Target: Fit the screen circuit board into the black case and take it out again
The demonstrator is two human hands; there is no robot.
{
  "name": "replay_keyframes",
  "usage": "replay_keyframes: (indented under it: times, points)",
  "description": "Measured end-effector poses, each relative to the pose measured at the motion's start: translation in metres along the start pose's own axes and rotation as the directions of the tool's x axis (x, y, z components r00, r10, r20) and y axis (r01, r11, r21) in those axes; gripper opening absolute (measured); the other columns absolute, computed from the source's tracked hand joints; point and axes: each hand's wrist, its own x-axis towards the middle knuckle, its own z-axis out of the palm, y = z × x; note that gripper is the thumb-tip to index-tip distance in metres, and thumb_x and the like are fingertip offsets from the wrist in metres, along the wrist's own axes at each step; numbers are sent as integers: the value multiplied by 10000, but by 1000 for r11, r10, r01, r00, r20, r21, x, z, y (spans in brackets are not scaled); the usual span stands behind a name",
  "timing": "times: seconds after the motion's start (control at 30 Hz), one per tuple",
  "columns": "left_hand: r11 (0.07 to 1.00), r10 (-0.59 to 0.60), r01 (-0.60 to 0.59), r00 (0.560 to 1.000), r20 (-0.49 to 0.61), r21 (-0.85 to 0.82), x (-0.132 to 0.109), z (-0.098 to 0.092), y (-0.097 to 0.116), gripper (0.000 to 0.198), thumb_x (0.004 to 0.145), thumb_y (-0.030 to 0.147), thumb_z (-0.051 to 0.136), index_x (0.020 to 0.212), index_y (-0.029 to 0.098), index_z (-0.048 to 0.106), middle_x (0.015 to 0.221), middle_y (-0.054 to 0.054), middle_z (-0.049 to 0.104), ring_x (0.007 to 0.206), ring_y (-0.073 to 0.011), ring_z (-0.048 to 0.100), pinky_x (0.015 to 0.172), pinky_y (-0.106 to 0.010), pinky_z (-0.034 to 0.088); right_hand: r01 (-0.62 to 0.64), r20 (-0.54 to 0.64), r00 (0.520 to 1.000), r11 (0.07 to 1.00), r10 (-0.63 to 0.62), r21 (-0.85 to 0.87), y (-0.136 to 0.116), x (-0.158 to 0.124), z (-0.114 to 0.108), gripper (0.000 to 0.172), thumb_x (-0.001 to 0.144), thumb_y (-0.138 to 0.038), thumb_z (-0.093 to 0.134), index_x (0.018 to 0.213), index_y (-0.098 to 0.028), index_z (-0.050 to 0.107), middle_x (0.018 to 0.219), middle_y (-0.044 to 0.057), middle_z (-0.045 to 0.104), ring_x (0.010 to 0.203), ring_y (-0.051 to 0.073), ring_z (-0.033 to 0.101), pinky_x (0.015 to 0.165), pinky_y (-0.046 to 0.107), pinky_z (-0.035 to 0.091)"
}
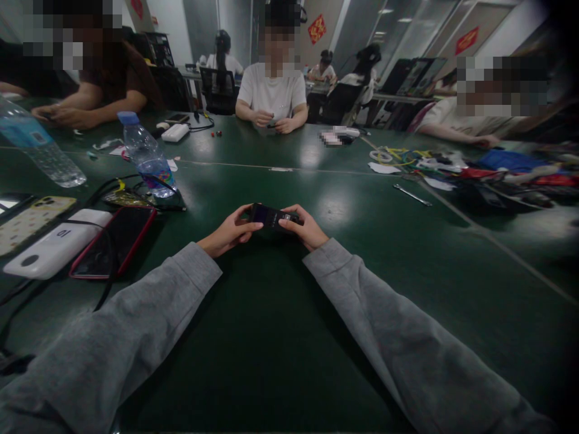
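A small black device with a dark screen and small light markings (271, 218) is held level between both hands, just above the table. My left hand (231, 231) grips its left end, thumb lying across the near face. Around the right end closes my right hand (308, 228), its thumb pressed on the face near a pale marking. The fingers behind the device are partly hidden, and its exact kind is too small to make out. Grey sleeves cover both forearms.
On the green table (271, 337), a red-edged phone (115, 241), white power bank (56, 244), cables and water bottles (147, 157) lie or stand left. A wrench (411, 194) and heaped cables (452, 163) are right. Several people sit around; one (271, 90) faces me.
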Motion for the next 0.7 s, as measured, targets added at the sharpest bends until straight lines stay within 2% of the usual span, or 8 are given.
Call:
replay_keyframes:
  times: [0.2, 0.47, 0.57, 0.7]
  points:
    - [1000, 1, -1, 1000, -5, 4, 0, 0, 0, 797, 717, 260, 808, 1411, 249, 416, 780, 30, 545, 497, -16, 425, 481, -209, 298, -1, 0, 1000, 1000, 1, -2, -2, -1, 1, 470, 608, -440, 856, 948, -258, 587, 859, -20, 657, 772, 165, 634, 744, 351, 516]
    - [1000, -10, 10, 1000, -11, 4, -2, 1, 2, 812, 701, 277, 815, 1409, 249, 418, 799, 23, 560, 519, -26, 447, 504, -215, 314, -1, -13, 1000, 999, 1, -34, -4, -2, 2, 491, 603, -465, 845, 958, -254, 581, 879, -10, 659, 803, 183, 639, 781, 376, 520]
    - [1000, -16, 15, 999, -36, -27, -1, 2, 1, 827, 685, 255, 824, 1409, 239, 424, 821, 13, 571, 595, -56, 507, 565, -226, 377, 1, -25, 1000, 999, -2, -38, -4, -1, 3, 499, 594, -473, 848, 959, -255, 587, 880, -8, 660, 798, 180, 634, 783, 374, 515]
    - [996, 25, -30, 998, -58, -87, 2, 2, -4, 777, 672, 198, 823, 1366, 203, 474, 935, -33, 610, 792, -112, 596, 735, -261, 465, -2, -49, 999, 1000, 1, -26, -4, -1, 5, 502, 578, -489, 852, 938, -254, 593, 839, -18, 652, 770, 172, 624, 781, 367, 507]
